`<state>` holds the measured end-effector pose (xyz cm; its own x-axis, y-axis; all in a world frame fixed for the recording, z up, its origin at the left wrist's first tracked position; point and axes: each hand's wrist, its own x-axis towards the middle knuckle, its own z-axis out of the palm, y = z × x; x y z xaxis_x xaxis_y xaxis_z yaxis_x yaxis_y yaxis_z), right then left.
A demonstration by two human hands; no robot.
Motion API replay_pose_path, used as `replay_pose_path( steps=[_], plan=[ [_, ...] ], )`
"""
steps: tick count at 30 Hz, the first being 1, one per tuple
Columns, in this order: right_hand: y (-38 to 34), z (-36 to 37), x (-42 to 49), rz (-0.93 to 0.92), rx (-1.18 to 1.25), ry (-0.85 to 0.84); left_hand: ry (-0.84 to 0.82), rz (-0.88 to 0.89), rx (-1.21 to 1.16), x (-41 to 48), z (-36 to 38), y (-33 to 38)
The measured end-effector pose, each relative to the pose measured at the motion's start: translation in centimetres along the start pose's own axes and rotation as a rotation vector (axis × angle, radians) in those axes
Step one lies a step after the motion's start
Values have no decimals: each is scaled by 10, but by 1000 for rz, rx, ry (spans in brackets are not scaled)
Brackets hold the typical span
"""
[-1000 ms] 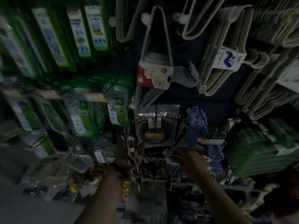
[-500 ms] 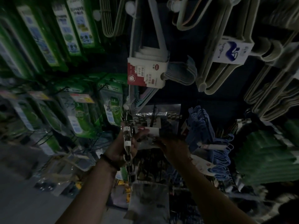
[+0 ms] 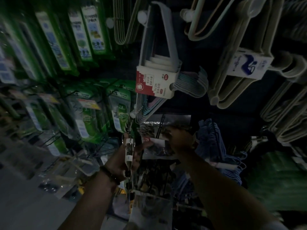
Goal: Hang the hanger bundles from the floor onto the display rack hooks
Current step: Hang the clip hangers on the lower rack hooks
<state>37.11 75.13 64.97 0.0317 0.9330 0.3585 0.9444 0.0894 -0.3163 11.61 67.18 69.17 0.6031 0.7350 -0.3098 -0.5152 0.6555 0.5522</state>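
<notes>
You are holding a narrow strip of metal clip hangers (image 3: 129, 152) upright at the lower centre of the frame, your left hand (image 3: 123, 161) closing round its middle with the fingers wrapped on it and the thumb pressing toward a clear plastic packet (image 3: 156, 146) just to its right. The strip is running from above your hand down past your wrist, where a dark bracelet (image 3: 110, 175) is sitting. Your right hand (image 3: 179, 140) is reaching up against that packet and a black display hook (image 3: 159, 128) at centre frame; the light is too dim to tell whether its fingers are pinching anything.

Directly above, a bundle of pale grey-blue hangers (image 3: 157, 63) in a red and white card sleeve (image 3: 154, 83) is hanging from the rack. To the upper right, cream hangers with a blue and white label (image 3: 249, 63) are hanging, well apart from your hands. Blue hangers (image 3: 214, 143) are sitting just right of your right hand, and folded green goods (image 3: 279, 180) are lying at lower right. Green packaged goods (image 3: 86, 117) are filling the left side of the frame, blurred.
</notes>
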Motion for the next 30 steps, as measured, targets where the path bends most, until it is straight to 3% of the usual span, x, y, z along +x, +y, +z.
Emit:
replay_pose_path(
  steps=[2,4,8,12,16,18,21,25,30],
  plan=[
    [-2,-1,12,49,33,-43,89,92,129,-3,9,-6],
    [0,3,22,89,62,-61,61,72,50,1,6,-8],
    [6,10,35,125,58,-109,128,142,125,5,10,-14],
    [-7,-8,25,188,10,111,165,147,58,-1,14,-17],
    [-20,-33,-24,269,483,353,151,150,33,5,10,-21],
    [-39,-56,-67,348,693,364,158,183,97,6,13,-25],
    [-68,-81,-128,313,845,253,241,202,92,9,16,-27],
    [-95,-93,-163,201,894,-110,283,225,134,12,19,-30],
    [-118,-86,-167,264,781,-131,305,235,179,8,20,-33]
  ],
)
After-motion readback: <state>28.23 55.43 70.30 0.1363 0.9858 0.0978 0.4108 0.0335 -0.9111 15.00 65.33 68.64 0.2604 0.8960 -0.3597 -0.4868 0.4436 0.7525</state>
